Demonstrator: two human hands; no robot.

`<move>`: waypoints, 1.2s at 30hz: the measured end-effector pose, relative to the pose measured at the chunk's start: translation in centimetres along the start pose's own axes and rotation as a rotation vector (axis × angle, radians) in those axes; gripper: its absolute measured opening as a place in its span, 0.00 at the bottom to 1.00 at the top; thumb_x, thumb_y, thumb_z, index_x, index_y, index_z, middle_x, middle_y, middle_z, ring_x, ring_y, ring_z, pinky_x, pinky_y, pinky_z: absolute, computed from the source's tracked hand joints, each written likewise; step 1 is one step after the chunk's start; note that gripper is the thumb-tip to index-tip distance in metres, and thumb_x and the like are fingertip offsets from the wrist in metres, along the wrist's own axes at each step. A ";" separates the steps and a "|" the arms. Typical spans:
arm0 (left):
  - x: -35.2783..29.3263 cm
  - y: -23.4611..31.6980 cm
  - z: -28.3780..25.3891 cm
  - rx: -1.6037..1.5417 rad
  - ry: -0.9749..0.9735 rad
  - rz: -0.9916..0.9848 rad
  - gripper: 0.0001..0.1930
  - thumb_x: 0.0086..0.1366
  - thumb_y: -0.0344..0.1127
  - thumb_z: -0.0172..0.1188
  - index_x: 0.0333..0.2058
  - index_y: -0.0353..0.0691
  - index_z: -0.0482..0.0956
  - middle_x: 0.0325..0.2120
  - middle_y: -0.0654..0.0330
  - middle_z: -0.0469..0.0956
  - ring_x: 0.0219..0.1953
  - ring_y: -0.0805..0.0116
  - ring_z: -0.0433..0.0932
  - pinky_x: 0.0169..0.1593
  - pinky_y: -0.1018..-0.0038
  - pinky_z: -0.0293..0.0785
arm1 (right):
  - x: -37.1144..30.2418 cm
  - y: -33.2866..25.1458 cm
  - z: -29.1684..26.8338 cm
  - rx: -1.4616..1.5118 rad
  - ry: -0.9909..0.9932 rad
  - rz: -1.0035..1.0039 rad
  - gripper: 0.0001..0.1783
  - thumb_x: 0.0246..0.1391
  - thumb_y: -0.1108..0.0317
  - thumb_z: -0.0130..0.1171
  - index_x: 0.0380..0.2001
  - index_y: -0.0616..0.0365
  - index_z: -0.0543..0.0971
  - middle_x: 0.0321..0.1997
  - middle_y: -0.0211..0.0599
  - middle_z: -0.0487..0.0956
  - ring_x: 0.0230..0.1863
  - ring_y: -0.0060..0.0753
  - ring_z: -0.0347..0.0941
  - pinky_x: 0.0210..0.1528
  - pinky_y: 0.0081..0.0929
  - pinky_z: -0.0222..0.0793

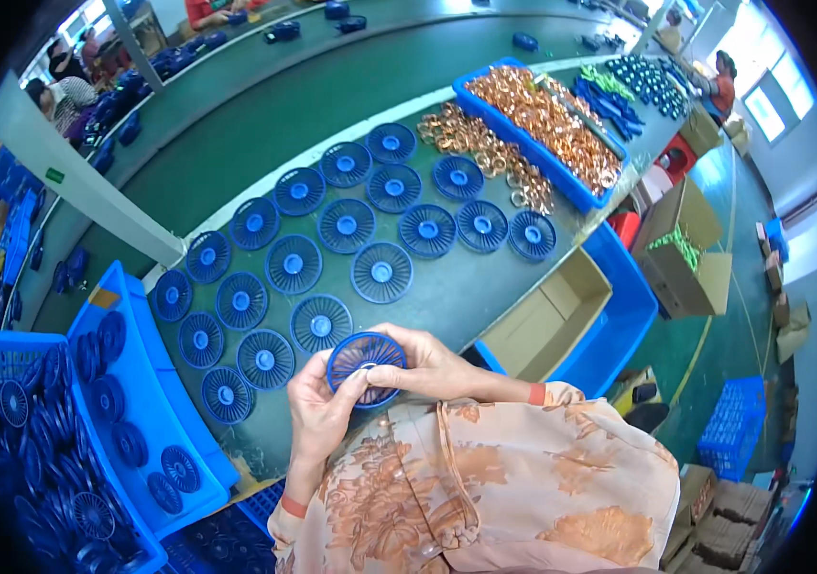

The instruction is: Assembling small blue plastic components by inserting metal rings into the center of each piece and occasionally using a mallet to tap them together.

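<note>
Close to my body, both hands hold one round blue fan grille (359, 350) with thin radial ribs. My left hand (316, 409) grips its left side, and my right hand (435, 367) wraps the right rim. Both thumbs press together over its hub; a small pale edge shows there, too covered to make out. Beyond my hands, several similar blue grilles (381, 272) lie flat in loose rows on the green work table (446, 311). Loose copper-coloured rings (470, 137) are heaped at the table's far right.
A blue tray (499, 140) of copper-coloured rings stands behind the heap. At left are a blue bin (155, 383) and a crate (7, 340) with more grilles. An open cardboard box (561, 311) sits at the table's right edge. Beyond runs a green conveyor (227, 124) with people alongside.
</note>
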State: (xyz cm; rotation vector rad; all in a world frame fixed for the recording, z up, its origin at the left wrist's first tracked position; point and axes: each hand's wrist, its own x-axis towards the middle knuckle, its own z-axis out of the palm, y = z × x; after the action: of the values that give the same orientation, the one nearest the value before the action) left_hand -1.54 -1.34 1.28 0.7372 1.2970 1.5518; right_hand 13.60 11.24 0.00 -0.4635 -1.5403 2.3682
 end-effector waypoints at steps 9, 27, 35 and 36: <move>0.2 -0.1 1.2 0.192 0.074 0.034 0.31 0.63 0.26 0.68 0.64 0.33 0.68 0.60 0.49 0.75 0.63 0.60 0.74 0.67 0.65 0.68 | -5.0 -2.5 -6.0 -1.086 0.627 -0.398 0.14 0.54 0.75 0.70 0.45 0.61 0.82 0.44 0.40 0.84 0.48 0.34 0.80 0.51 0.30 0.75; -0.3 -1.0 -0.2 0.215 0.223 0.135 0.24 0.65 0.22 0.65 0.60 0.31 0.72 0.54 0.48 0.79 0.57 0.60 0.80 0.61 0.67 0.76 | -4.8 -7.3 -22.6 -1.670 1.162 -0.261 0.07 0.60 0.71 0.59 0.40 0.53 0.85 0.42 0.44 0.83 0.46 0.51 0.79 0.50 0.43 0.74; -2.7 1.5 -3.1 0.410 0.356 0.268 0.22 0.65 0.24 0.64 0.58 0.32 0.74 0.52 0.52 0.81 0.55 0.64 0.81 0.60 0.68 0.77 | -7.7 -5.5 -35.4 -1.267 0.692 -0.196 0.12 0.65 0.75 0.59 0.49 0.67 0.82 0.46 0.41 0.85 0.45 0.31 0.81 0.52 0.27 0.75; -3.3 2.1 -4.0 0.448 0.403 0.293 0.22 0.65 0.24 0.65 0.57 0.32 0.75 0.52 0.52 0.81 0.55 0.64 0.81 0.59 0.68 0.78 | -8.3 -4.9 -38.4 -1.312 0.627 -0.311 0.10 0.67 0.72 0.59 0.46 0.67 0.82 0.45 0.39 0.85 0.44 0.28 0.79 0.51 0.25 0.74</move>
State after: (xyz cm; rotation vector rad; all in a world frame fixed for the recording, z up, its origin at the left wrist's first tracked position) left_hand -4.48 -5.90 2.69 0.9568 1.9462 1.7193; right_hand 37.25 41.68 -9.12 -0.9662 -2.3237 0.5900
